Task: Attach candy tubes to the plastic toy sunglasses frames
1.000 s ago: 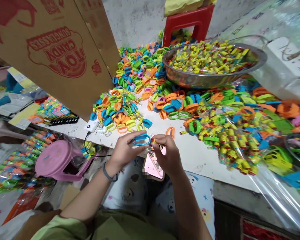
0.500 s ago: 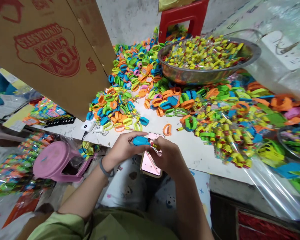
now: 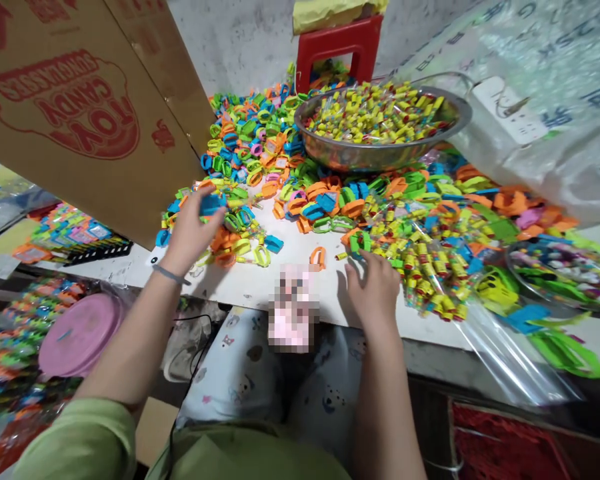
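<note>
My left hand is over the left heap of toy watches, its fingers and thumb around a blue toy watch. Part of that watch is hidden by the fingers. Near the edge of the right heap, my right hand has its thumb and fingers apart, with nothing visible in it. A green toy watch lies just beyond its fingertips, beside small yellow-wrapped candy tubes. Between my hands, a lone orange toy watch rests on the white table.
A metal basin of yellow tubes stands behind, near a red stool. A tall cardboard box is at left. A pixelated pink phone sits at the table's front edge. Clear plastic sleeves hang over the front right.
My hands have parted. The left carried the blue toy watch away to the left heap, while the right let go and moved right toward the candy tubes. The view has shifted slightly.
</note>
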`<state>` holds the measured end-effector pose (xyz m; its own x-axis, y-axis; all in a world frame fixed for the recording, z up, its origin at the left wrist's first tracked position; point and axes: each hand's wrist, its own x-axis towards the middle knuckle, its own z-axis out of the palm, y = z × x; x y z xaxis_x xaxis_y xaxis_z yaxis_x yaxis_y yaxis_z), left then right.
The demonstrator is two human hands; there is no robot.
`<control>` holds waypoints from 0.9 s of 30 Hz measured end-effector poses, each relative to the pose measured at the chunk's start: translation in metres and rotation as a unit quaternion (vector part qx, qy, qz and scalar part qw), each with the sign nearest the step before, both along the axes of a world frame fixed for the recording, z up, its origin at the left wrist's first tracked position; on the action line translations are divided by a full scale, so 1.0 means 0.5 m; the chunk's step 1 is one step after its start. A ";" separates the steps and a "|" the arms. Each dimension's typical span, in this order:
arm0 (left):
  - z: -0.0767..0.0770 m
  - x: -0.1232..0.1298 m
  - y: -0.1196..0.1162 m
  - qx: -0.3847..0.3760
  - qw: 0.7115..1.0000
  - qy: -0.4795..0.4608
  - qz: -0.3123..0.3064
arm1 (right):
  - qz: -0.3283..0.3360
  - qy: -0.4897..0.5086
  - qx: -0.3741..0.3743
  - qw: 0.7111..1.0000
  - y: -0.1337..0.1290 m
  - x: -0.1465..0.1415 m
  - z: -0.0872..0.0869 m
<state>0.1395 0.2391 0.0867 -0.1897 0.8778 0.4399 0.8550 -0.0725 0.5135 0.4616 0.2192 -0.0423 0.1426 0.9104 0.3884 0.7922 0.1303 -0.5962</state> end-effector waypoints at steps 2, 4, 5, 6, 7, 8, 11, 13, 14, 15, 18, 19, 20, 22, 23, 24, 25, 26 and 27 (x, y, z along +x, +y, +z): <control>0.001 -0.061 0.047 0.021 0.997 0.050 0.046 | -0.030 -0.012 -0.017 0.999 0.000 0.006 -0.009; -0.004 -0.104 0.083 -0.004 0.996 0.067 0.066 | -0.031 -0.021 -0.044 0.998 -0.003 0.000 -0.010; -0.009 -0.114 0.093 -0.019 0.995 0.073 0.068 | -0.025 -0.024 -0.056 0.998 -0.005 -0.006 -0.009; -0.016 -0.116 0.099 -0.028 0.994 0.081 0.064 | -0.016 -0.026 -0.065 0.997 -0.006 -0.013 -0.008; -0.024 -0.108 0.100 -0.030 0.994 0.093 0.050 | -0.006 -0.027 -0.071 0.997 -0.006 -0.020 -0.008; -0.033 -0.092 0.097 -0.027 0.994 0.105 0.025 | 0.006 -0.028 -0.075 0.997 -0.005 -0.027 -0.008; -0.072 -0.002 0.072 -0.034 0.983 0.127 -0.126 | 0.017 -0.024 -0.082 0.996 0.003 -0.041 -0.014; -0.102 0.074 0.056 -0.069 0.962 0.121 -0.236 | 0.001 -0.024 -0.086 0.996 0.009 -0.047 -0.017; -0.117 0.112 0.052 -0.087 0.949 0.116 -0.281 | -0.007 -0.027 -0.088 0.996 0.012 -0.049 -0.017; -0.131 0.148 0.051 -0.094 0.937 0.111 -0.319 | -0.014 -0.031 -0.091 0.995 0.014 -0.050 -0.016; -0.163 0.234 0.065 -0.123 0.907 0.114 -0.387 | -0.024 -0.044 -0.099 0.994 0.015 -0.051 -0.011; -0.170 0.254 0.074 -0.139 0.900 0.122 -0.394 | -0.027 -0.044 -0.100 0.994 0.015 -0.050 -0.009; -0.175 0.269 0.084 -0.157 0.895 0.132 -0.396 | -0.031 -0.040 -0.101 0.994 0.014 -0.049 -0.008; -0.181 0.287 0.102 -0.191 0.885 0.149 -0.397 | -0.035 -0.029 -0.102 0.994 0.013 -0.044 -0.008; -0.184 0.291 0.110 -0.203 0.881 0.153 -0.400 | -0.034 -0.025 -0.104 0.994 0.013 -0.041 -0.009; -0.186 0.292 0.115 -0.210 0.878 0.154 -0.402 | -0.030 -0.023 -0.107 0.993 0.012 -0.038 -0.009; -0.188 0.291 0.118 -0.214 0.876 0.152 -0.404 | -0.024 -0.023 -0.110 0.993 0.012 -0.036 -0.010; -0.190 0.290 0.120 -0.216 0.876 0.148 -0.404 | -0.018 -0.022 -0.112 0.993 0.012 -0.034 -0.009; -0.193 0.288 0.119 -0.217 0.878 0.144 -0.402 | -0.009 -0.019 -0.111 0.994 0.013 -0.033 -0.008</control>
